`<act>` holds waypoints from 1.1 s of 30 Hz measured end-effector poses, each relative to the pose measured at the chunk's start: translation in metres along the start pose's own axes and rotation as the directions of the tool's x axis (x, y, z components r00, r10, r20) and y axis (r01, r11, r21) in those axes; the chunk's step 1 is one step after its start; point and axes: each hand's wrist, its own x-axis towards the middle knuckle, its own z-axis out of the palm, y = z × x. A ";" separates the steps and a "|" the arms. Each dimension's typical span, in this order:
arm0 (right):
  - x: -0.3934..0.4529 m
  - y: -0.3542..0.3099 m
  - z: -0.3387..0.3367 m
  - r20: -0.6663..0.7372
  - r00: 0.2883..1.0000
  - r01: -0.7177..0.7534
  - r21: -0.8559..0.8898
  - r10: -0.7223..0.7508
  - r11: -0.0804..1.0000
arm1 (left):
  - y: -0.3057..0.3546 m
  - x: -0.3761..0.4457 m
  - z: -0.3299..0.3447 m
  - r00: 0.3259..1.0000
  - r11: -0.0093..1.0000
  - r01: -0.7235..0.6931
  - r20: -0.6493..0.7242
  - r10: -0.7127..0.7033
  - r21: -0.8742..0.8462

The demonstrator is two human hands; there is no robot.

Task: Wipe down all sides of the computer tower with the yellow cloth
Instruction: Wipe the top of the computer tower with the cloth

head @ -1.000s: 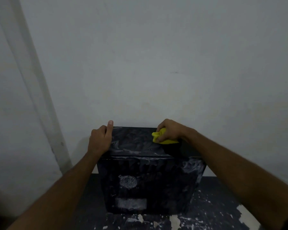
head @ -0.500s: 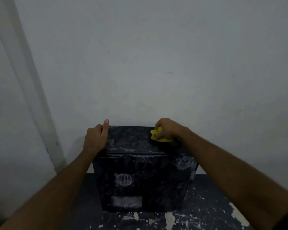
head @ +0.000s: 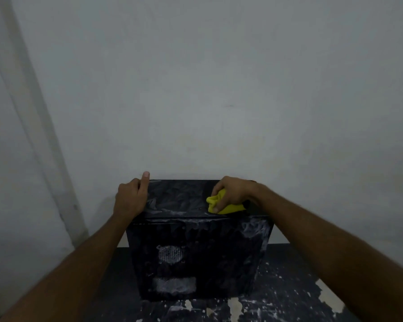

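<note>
From the head view, the computer tower (head: 196, 252) stands on the bench (head: 289, 287) against the wall. The left hand (head: 130, 198) grips its top left edge; the right hand (head: 233, 194) clutches the yellow cloth (head: 228, 206) on top. The case looks rigid and heavy, best steadied by its edges; the cloth is soft and bunches easily.

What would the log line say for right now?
right hand: wiping tower top with yellow cloth | left hand: gripping tower's left top edge
</note>
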 end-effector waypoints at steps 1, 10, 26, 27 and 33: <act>-0.003 0.002 -0.003 -0.002 1.000 -0.005 -0.012 0.005 1.000 | 0.001 0.000 0.000 1.000 1.000 -0.002 -0.002 0.002 0.003; -0.014 0.000 0.007 -0.030 0.999 0.024 0.059 -0.022 0.998 | 0.002 -0.002 0.000 1.000 1.000 0.001 -0.011 -0.001 0.021; -0.020 0.000 0.005 -0.047 0.999 -0.002 -0.053 0.000 0.999 | 0.007 -0.002 -0.003 1.000 0.999 0.023 -0.016 -0.022 0.047; -0.023 0.002 0.005 -0.019 1.000 0.011 -0.051 -0.012 0.999 | 0.009 -0.003 -0.004 1.000 0.999 0.025 -0.015 -0.025 0.036; -0.033 0.007 -0.013 -0.007 0.996 -0.085 -0.126 0.085 0.988 | 0.012 -0.004 -0.006 0.999 0.999 0.046 -0.003 -0.046 0.027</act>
